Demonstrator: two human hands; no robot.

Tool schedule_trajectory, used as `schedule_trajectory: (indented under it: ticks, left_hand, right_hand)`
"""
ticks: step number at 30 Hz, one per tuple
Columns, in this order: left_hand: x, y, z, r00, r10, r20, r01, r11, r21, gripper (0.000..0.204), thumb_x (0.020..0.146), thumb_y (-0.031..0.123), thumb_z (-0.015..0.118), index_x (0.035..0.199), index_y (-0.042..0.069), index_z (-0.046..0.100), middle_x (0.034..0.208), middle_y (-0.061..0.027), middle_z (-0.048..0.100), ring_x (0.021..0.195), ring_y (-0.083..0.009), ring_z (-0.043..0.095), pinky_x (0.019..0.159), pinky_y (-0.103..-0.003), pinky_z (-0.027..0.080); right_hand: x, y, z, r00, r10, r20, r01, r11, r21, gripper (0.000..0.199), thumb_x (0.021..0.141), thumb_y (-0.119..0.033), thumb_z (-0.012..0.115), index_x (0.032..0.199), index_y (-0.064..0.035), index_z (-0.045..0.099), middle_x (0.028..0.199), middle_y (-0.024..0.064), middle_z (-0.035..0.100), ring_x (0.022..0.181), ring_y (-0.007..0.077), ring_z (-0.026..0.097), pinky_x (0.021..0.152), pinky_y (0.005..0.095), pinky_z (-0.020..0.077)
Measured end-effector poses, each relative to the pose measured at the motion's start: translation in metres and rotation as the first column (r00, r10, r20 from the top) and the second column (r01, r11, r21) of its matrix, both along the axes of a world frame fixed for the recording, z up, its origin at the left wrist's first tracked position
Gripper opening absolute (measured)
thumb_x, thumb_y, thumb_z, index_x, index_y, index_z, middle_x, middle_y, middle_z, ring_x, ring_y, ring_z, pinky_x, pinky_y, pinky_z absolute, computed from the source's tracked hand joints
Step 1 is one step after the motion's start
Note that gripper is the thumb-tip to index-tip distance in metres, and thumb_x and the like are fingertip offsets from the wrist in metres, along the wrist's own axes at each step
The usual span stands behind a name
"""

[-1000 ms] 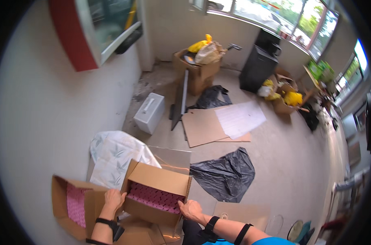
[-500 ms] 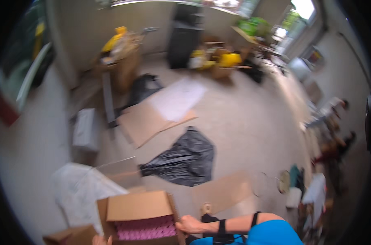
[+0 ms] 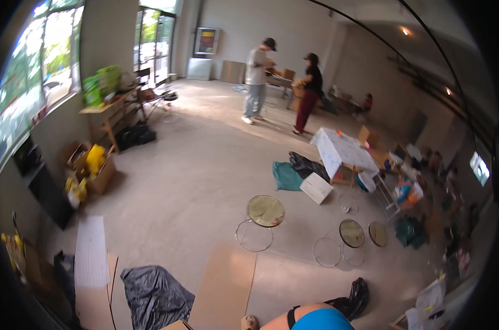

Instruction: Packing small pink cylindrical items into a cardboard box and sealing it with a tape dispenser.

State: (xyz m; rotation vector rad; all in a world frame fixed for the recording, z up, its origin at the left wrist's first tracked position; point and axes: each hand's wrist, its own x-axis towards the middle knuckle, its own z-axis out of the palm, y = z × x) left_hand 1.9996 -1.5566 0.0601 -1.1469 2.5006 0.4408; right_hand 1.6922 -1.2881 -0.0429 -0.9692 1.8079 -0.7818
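My head has turned up toward the wide room, so little of my hands shows. My right forearm, with a black band and a blue sleeve (image 3: 321, 320), enters at the lower edge. Only a small bit of my right hand (image 3: 250, 323) is visible there, and its grip is cut off by the frame. A corner of the cardboard box (image 3: 176, 326) peeks in just left of it. My left hand is out of view.
A flat cardboard sheet (image 3: 222, 286) and a black plastic bag (image 3: 153, 294) lie on the concrete floor close by. Round gold-topped side tables (image 3: 266, 210) and wire rings stand mid-room. Two people (image 3: 256, 77) stand far off, beyond a white-covered table (image 3: 343, 151).
The view swung from looking down at the open box with pink contents up to the far room. Both hands held the box a second ago; now they are almost entirely out of frame.
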Motion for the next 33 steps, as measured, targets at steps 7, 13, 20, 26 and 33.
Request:
schedule_trajectory:
  ticks: [7,13,20,26,33]
  left_hand:
    - [-0.283,0.092,0.043,0.869,-0.495,0.019,0.489,0.864,0.118,0.047,0.094,0.037,0.056,0.081,-0.007,0.065,0.074,-0.0301,0.063,0.073,-0.0449,0.063,0.066,-0.050,0.048]
    - [-0.497,0.197,-0.023,0.706,-0.708,-0.017,0.702,0.696,0.153,0.041,0.091,0.037,0.058,0.088,-0.004,0.065,0.078,-0.0283,0.064,0.076,-0.0420,0.065,0.067,-0.049,0.049]
    - [-0.789,0.417,-0.025,0.319,-0.922,-0.219,0.940,0.277,0.201,0.049,0.088,0.041,0.061,0.071,-0.004,0.064,0.068,-0.0280,0.061,0.069,-0.0429,0.064,0.062,-0.049,0.050]
    - [-0.992,0.608,0.026,-0.041,-0.969,-0.245,0.983,-0.082,0.163,0.054,0.086,0.044,0.062,0.063,-0.005,0.064,0.065,-0.0279,0.061,0.066,-0.0431,0.065,0.061,-0.050,0.051]
    - [-1.171,0.821,0.045,-0.210,-0.977,-0.037,0.945,-0.212,0.249,0.060,0.089,0.054,0.054,0.074,-0.003,0.070,0.076,-0.0232,0.068,0.078,-0.0409,0.067,0.073,-0.049,0.053]
  right_hand:
    - [-0.120,0.209,0.007,0.885,-0.400,-0.239,0.286,0.871,-0.400,0.040,0.091,-0.033,0.046,0.061,-0.0078,0.057,0.054,0.0197,0.053,0.048,0.0361,0.052,0.046,0.0460,0.0414]
    - [-0.252,0.371,0.133,0.614,-0.766,0.192,0.692,0.639,0.335,0.042,0.089,-0.023,0.053,0.074,0.0143,0.063,0.067,0.0206,0.068,0.056,0.0253,0.071,0.052,0.0346,0.0591]
    - [-0.334,0.543,0.172,0.284,-0.958,0.046,0.897,0.282,0.339,0.049,0.090,-0.027,0.056,0.068,0.0168,0.059,0.064,0.0216,0.066,0.054,0.0254,0.070,0.050,0.0324,0.0582]
    - [-0.412,0.675,0.194,-0.140,-0.970,0.197,0.938,-0.067,0.339,0.046,0.090,-0.025,0.057,0.077,0.0184,0.061,0.070,0.0237,0.067,0.067,0.0245,0.072,0.058,0.0336,0.0606]
    - [-0.527,0.832,0.182,-0.121,-0.991,0.049,0.903,-0.090,0.420,0.043,0.089,-0.027,0.057,0.104,0.0136,0.063,0.091,0.0206,0.071,0.075,0.0252,0.073,0.072,0.0327,0.0594]
